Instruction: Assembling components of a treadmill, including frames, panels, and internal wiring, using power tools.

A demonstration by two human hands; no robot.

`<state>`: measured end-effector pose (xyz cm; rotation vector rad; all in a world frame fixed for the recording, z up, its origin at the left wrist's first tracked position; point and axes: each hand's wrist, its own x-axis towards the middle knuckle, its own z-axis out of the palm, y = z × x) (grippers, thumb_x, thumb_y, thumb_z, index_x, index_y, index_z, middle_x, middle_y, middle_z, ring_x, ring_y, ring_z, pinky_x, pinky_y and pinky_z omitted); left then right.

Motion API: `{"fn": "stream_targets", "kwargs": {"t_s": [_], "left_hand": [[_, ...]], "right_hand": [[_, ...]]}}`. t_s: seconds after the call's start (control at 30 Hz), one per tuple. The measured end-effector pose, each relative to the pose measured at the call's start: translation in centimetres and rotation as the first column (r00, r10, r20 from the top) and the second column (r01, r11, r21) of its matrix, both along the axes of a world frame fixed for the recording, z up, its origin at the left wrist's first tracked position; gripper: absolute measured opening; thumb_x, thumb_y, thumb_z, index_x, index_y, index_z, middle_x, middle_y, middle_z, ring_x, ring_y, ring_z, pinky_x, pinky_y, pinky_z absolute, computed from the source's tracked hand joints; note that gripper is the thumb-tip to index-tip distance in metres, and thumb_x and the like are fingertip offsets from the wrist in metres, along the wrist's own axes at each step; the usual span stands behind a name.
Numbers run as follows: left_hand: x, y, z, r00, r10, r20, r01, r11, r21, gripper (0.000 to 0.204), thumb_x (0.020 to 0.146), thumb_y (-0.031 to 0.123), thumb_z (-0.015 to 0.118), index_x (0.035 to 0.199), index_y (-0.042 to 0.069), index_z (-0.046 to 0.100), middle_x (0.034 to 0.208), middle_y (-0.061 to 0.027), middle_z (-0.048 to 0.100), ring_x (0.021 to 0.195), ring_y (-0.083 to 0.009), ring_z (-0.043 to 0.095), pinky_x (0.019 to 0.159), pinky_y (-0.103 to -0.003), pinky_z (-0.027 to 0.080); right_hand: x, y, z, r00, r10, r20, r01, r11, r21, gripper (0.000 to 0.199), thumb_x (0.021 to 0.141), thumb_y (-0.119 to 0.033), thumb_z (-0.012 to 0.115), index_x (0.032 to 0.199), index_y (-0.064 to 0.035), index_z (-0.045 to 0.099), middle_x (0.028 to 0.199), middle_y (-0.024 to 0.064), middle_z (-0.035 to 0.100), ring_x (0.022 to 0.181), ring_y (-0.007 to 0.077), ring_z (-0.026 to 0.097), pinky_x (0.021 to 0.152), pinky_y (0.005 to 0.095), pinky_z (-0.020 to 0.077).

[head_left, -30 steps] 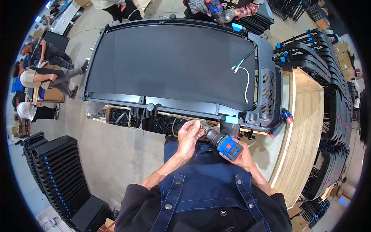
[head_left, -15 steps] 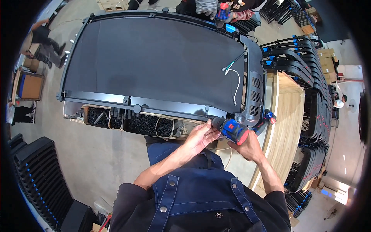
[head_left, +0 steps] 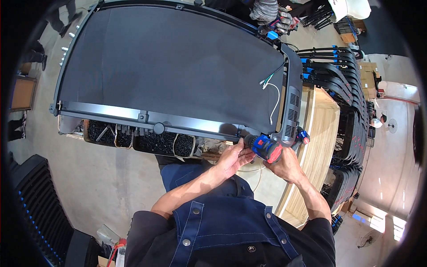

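A blue, black and red cordless drill (head_left: 267, 148) lies level at the near right corner of a treadmill deck, its nose toward the side rail (head_left: 191, 123). My right hand (head_left: 284, 165) is wrapped round its grip, which is mostly hidden. Close by the drill's nose is my left hand (head_left: 233, 159), palm partly up, thumb against the rail's underside and fingers bent toward the chuck. Whatever sits between those fingertips is too small to make out. The black running belt (head_left: 178, 66) stretches away from me, with loose white and green wires (head_left: 270, 84) on its right end.
Under the rail stand bins of black screws (head_left: 153, 144). A second drill (head_left: 301, 135) rests by the motor cover (head_left: 291, 107), beside a wooden crate (head_left: 322, 115). Across the deck, a co-worker's gloved hands (head_left: 267, 12) hold a tool. Black frames (head_left: 351, 89) are stacked at right.
My view has shifted, so the deck sits slightly further left and higher. Both my hands and the drill stay at the same corner. The co-worker's gloved hands and tool have shifted rightward.
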<state>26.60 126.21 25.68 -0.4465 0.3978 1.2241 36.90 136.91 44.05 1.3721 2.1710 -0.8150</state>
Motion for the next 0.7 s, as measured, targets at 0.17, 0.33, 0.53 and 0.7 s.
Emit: {"fn": "stream_targets", "kwargs": {"t_s": [0.17, 0.33, 0.53, 0.7], "left_hand": [[-0.4, 0.0, -0.1, 1.0, -0.002, 0.019, 0.002, 1.0, 0.006, 0.043, 0.104, 0.041, 0.055, 0.113, 0.0, 0.062, 0.105, -0.0136, 0.069, 0.096, -0.0243, 0.07, 0.086, -0.037, 0.062], [-0.3, -0.2, -1.5, 0.998, -0.032, 0.055, 0.03, 0.999, 0.039, 0.042, 0.105, 0.04, 0.054, 0.114, 0.001, 0.062, 0.105, -0.0133, 0.069, 0.095, -0.0236, 0.07, 0.085, -0.036, 0.061], [-1.3, -0.1, -0.6, 0.998, -0.046, 0.042, 0.045, 0.999, 0.019, 0.041, 0.105, 0.04, 0.053, 0.113, 0.001, 0.062, 0.105, -0.0131, 0.069, 0.094, -0.0228, 0.07, 0.085, -0.034, 0.061], [-2.1, -1.7, -1.1, 0.977, -0.19, -0.1, 0.194, 0.98, 0.036, 0.036, 0.106, 0.035, 0.054, 0.116, 0.001, 0.062, 0.105, -0.0113, 0.07, 0.092, -0.0199, 0.071, 0.083, -0.031, 0.06]], "right_hand": [[-0.6, 0.1, -0.2, 0.998, -0.012, 0.063, 0.012, 1.0, -0.002, 0.04, 0.074, -0.013, 0.079, 0.109, 0.0002, 0.064, 0.092, 0.0205, 0.071, 0.088, 0.0396, 0.069, 0.083, 0.0443, 0.0548], [-0.5, -0.2, -0.5, 0.977, 0.203, -0.068, -0.195, 0.974, 0.116, 0.044, 0.078, -0.013, 0.074, 0.119, -0.0033, 0.065, 0.094, 0.02, 0.073, 0.092, 0.0396, 0.07, 0.082, 0.0467, 0.0556], [-1.1, 0.9, -1.1, 0.992, 0.122, 0.039, -0.125, 0.99, 0.07, 0.035, 0.072, -0.011, 0.075, 0.103, -0.0003, 0.065, 0.086, 0.0206, 0.071, 0.085, 0.041, 0.069, 0.079, 0.0458, 0.056], [-1.4, 2.4, -1.4, 0.978, 0.136, 0.156, -0.149, 0.986, 0.077, 0.035, 0.071, -0.012, 0.074, 0.103, 0.0, 0.065, 0.085, 0.0206, 0.07, 0.085, 0.0425, 0.068, 0.08, 0.0466, 0.0555]]}}
